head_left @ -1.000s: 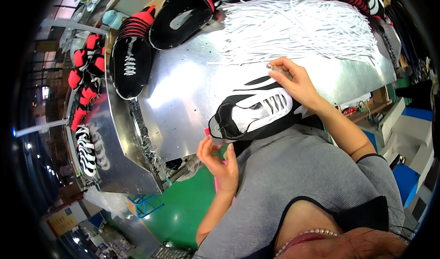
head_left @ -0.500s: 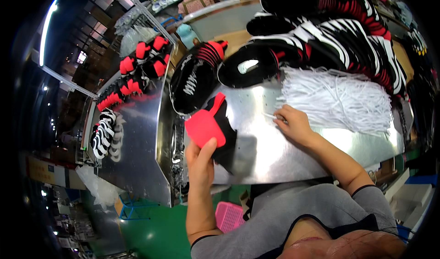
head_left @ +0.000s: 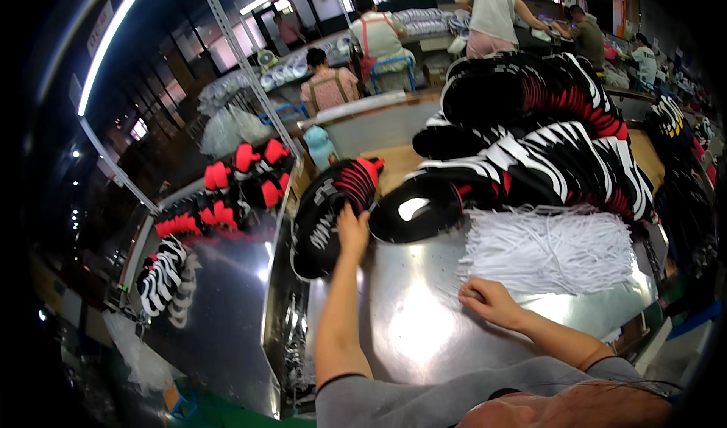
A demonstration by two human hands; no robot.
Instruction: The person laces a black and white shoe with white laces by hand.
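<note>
We see the left grip [head_left: 353, 230] loosely open, thumb apart, against the black-and-red uppers [head_left: 327, 203] at the left of the counter [head_left: 413, 333]; whether it pinches one, we cannot tell. The right grip [head_left: 488, 304] is curled closed near the laces [head_left: 551, 251], its contents unclear to us.

- The shoe stack [head_left: 316, 220] stood at the far left of the metal table [head_left: 413, 318], black with red bands up one side and a red tab at its far end. White lacing zigzagged across the top shoe, which slanted toward the viewer.
- The pile of laces [head_left: 549, 255], white and thin, lay loose and tangled on the table's right half.
</note>
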